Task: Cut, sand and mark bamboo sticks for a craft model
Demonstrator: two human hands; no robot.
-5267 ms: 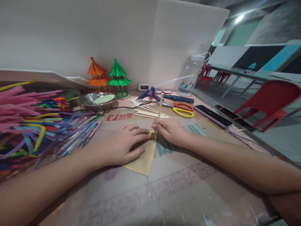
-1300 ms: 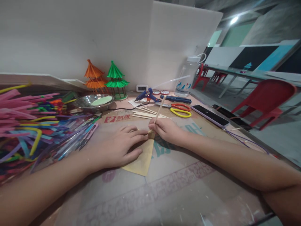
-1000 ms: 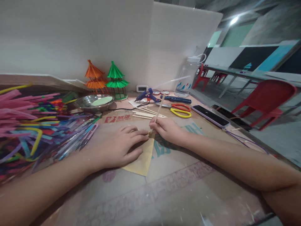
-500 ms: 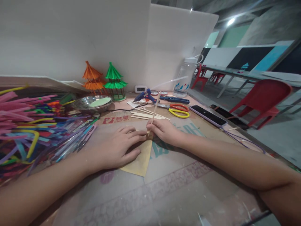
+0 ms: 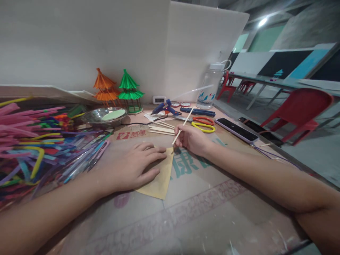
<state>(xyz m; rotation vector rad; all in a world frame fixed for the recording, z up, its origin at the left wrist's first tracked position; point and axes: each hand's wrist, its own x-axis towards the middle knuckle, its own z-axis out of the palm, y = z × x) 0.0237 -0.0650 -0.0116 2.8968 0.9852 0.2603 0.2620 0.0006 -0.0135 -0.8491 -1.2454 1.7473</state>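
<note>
My left hand [image 5: 138,164] lies flat with its fingers stretched over a yellow sheet of paper [image 5: 156,186], pressing it to the cardboard. In my right hand [image 5: 190,140] a thin wooden stick [image 5: 189,116] is pinched between the fingers, slanting up to the right. The lower end of the stick is beside the sheet's far right corner. Behind my right hand several loose wooden sticks [image 5: 160,130] are spread on the cardboard.
A blue glue gun [image 5: 166,106], scissors [image 5: 203,124], blue pliers [image 5: 198,112] and a phone [image 5: 236,130] lie beyond my hands. Colourful pipe cleaners [image 5: 29,141] crowd the left, near a metal bowl [image 5: 92,117]. Orange [image 5: 105,85] and green [image 5: 130,88] pagoda models and a bottle [image 5: 209,85] stand behind.
My right hand has moved a little right and away from my left fingertips. The stick has tilted from nearly upright to leaning right. My left hand and the sheet have stayed put.
</note>
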